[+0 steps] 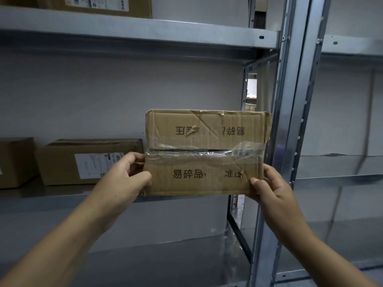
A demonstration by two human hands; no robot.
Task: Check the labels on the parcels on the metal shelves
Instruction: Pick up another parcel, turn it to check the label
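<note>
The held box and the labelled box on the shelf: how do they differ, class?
The held box is gripped by the left hand and right hand; the labelled box rests on the shelf. The held box shows printed characters, clear tape and creases; the labelled box shows a white sticker. Both are brown cardboard.

Mid shelf (62,192) w/ labelled box (62,162), 2nd box (15,162) at left.

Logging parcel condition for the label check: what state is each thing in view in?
Held box: taped shut, creased, torn, held in both hands, no shipping label showing.
Left hand: grips the box's left edge.
Right hand: grips its lower right corner.
Shelf box: closed, white label facing out.
Top box: label facing out.
</note>
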